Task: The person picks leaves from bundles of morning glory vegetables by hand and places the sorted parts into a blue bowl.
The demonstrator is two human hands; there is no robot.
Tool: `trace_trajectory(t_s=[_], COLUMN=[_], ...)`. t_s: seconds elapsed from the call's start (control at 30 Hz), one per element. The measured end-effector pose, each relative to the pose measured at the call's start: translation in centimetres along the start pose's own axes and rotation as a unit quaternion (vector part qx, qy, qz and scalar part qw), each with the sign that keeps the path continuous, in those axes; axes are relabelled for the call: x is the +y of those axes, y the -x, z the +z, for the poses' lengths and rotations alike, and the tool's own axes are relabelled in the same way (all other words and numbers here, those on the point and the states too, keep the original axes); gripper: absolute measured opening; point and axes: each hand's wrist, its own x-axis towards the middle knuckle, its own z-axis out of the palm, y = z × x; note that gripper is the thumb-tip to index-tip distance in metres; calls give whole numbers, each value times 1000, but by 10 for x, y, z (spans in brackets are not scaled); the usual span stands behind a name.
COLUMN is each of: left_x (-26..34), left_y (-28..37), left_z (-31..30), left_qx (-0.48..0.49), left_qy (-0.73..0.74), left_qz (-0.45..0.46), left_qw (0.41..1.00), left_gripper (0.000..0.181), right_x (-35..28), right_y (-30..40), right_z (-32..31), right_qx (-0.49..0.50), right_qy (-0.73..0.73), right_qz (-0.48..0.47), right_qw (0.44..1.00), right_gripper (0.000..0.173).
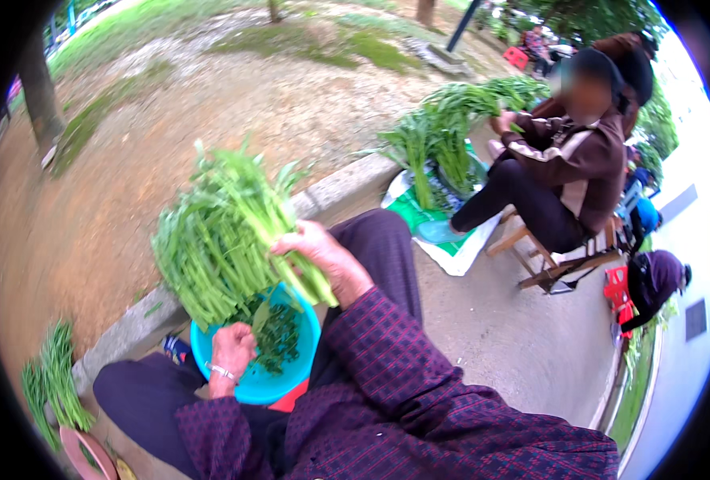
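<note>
My right hand (325, 258) grips a bunch of long-stemmed leafy greens (244, 192) around its pale green stalks, the leafy ends pointing up and away from me. Beneath it, a larger heap of the same greens (205, 264) lies across the far side of a turquoise plastic basin (253, 393). Over that basin is my left hand (234, 349), fingers curled, a metal bracelet on its wrist. A loose leaf (262, 316) is close to those fingers; whether they hold anything is hidden. Dark green picked leaves (280, 342) lie inside the basin, which sits between my knees.
Ahead runs a concrete kerb (343, 180) beside bare soil. At lower left, more greens (61, 378) lie near a pink basin (88, 453). To the right, a seated person (577, 144) handles greens on a wooden chair (529, 252), with a green-and-white sheet (460, 258) below.
</note>
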Motion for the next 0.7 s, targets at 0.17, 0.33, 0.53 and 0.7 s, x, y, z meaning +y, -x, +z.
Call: trace_trajectory(t_s=[0.17,0.33,0.53,0.7], left_x=[-29,-27,-52,-40], left_y=[-5,-4,-18,-16], left_z=[3,6,7,12], left_qx=[9,34,6,24], left_qy=[-111,-88,153,351], left_qz=[177,176,-57,-153], left_qw=[978,980,987,923], left_gripper=[7,10,5,5], right_x=[19,21,19,27], right_y=[-6,-8,-3,-2], right_z=[-4,-1,3,0], right_qx=[-54,-55,-39,-29], right_qy=[-17,-22,0,-9], right_qz=[23,32,15,14], right_qw=[998,998,999,999], right_gripper=[32,33,32,27])
